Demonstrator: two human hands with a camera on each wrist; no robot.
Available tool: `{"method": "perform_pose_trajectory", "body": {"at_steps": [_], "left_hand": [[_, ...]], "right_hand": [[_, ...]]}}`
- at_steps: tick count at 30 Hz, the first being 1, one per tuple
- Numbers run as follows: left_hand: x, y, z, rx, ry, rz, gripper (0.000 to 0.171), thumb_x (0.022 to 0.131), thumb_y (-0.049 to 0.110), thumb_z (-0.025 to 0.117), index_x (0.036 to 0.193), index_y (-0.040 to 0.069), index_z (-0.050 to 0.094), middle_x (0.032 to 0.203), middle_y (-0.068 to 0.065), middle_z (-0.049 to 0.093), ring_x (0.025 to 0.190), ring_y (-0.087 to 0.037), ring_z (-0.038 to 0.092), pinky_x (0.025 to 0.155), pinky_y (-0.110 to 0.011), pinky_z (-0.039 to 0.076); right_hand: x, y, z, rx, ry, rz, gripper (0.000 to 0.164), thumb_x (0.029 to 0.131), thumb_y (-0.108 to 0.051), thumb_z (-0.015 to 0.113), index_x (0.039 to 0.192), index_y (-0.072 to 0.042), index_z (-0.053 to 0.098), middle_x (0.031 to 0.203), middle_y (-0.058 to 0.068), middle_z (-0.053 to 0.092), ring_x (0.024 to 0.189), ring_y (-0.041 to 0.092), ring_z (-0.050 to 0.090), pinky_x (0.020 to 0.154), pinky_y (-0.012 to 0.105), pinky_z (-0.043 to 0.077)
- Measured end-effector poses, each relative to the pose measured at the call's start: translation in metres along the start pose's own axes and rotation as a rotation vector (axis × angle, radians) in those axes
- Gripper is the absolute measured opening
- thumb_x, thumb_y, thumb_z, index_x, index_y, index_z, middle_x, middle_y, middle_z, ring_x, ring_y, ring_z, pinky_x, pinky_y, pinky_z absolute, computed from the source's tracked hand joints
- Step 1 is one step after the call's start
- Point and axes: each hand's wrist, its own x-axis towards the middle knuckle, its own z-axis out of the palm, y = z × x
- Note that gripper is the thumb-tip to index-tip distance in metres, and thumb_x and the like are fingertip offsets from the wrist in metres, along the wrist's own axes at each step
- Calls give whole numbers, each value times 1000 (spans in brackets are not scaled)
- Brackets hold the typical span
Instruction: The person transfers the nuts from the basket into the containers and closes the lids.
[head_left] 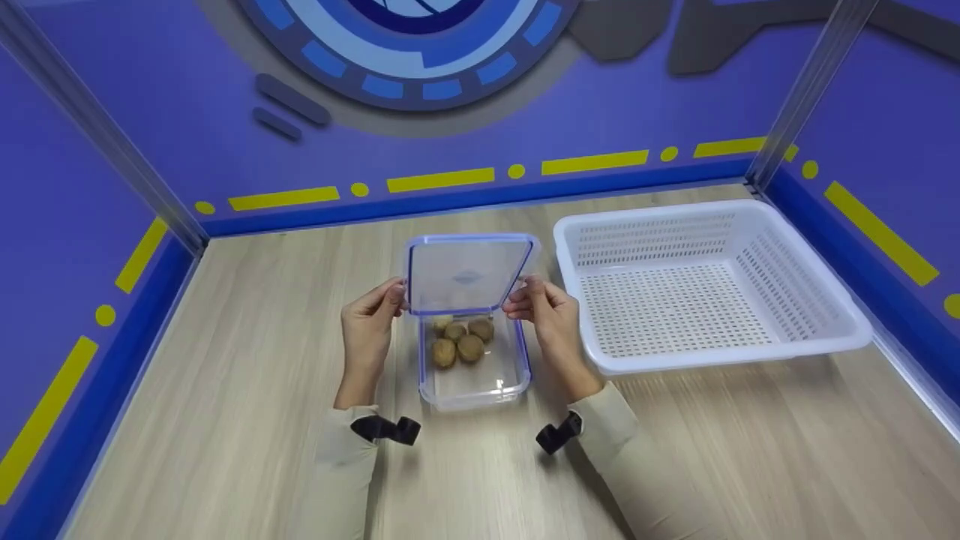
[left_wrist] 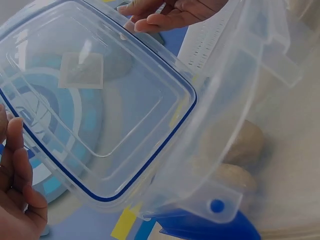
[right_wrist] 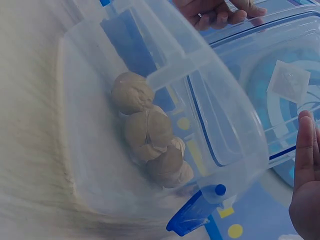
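A clear plastic lid (head_left: 469, 277) with a blue seal stands tilted up over the far end of a clear food container (head_left: 474, 399). My left hand (head_left: 367, 319) pinches the lid's left edge, and my right hand (head_left: 553, 322) holds its right edge. Inside the container, several brown walnuts (head_left: 471, 349) lie grouped toward the far end. In the left wrist view, a blue latch (left_wrist: 210, 225) hangs at the container's side, and the lid (left_wrist: 125, 125) shows a small square label. The right wrist view shows the walnuts (right_wrist: 147, 132) through the container wall.
To the right stands a large white perforated basket (head_left: 817, 349), close to my right hand. The wood-look table (head_left: 247, 375) is bounded by a blue patterned back wall (head_left: 450, 195) and side panels. Black wrist cameras (head_left: 386, 430) are strapped over the sleeves.
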Motion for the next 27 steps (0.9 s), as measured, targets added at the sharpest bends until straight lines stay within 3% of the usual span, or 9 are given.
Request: {"method": "perform_pose_trajectory", "body": {"at_steps": [4, 9, 17, 20, 24, 27], "left_hand": [[0, -3, -1, 12, -31, 23, 26, 90, 11, 63, 104, -11, 69, 71, 8, 69, 68, -5, 62, 64, -17, 51], [-2, -4, -1, 27, -52, 7, 28, 90, 13, 64, 105, -11, 68, 74, 10, 71, 71, -6, 64, 65, -17, 52], [-2, -10, -4, 49, -66, -21, 25, 95, 11, 58, 106, -9, 68, 79, 3, 72, 69, -8, 61, 67, -20, 53], [-1, -11, -4, 15, -67, -36, 27, 98, 12, 54, 104, -10, 67, 80, 1, 69, 70, -9, 59, 67, -21, 53], [-1, -11, -3, -15, -54, -73, 29, 97, 15, 55, 103, -11, 66, 81, 1, 67, 71, -10, 60, 69, -25, 56], [-3, -7, -2, 18, -49, -117, 26, 95, 14, 58, 106, -9, 66, 83, 3, 67, 73, -9, 61, 70, -25, 56]], "right_hand": [[0, -1, 1, 21, 36, 13, 35, 103, -14, 40, 88, 7, 62, 66, 1, 66, 55, 10, 66, 54, 24, 58], [0, -1, 1, 33, 47, 31, 30, 101, -11, 43, 77, -4, 60, 66, 0, 66, 54, 10, 65, 53, 23, 57], [0, 3, -1, 23, 28, 55, 25, 100, -9, 46, 79, -4, 59, 66, 0, 65, 55, 9, 63, 53, 22, 56], [0, 4, -1, 6, 38, 68, 22, 99, -11, 48, 83, -5, 61, 74, 1, 67, 57, 8, 61, 54, 20, 54], [0, 3, -2, -105, 63, 63, 21, 99, -16, 51, 84, -7, 62, 101, 14, 70, 81, 12, 66, 73, 22, 54], [-2, 3, -4, -189, 61, 55, 22, 98, -20, 53, 89, -5, 64, 114, 18, 68, 98, 14, 65, 87, 22, 51]]}}
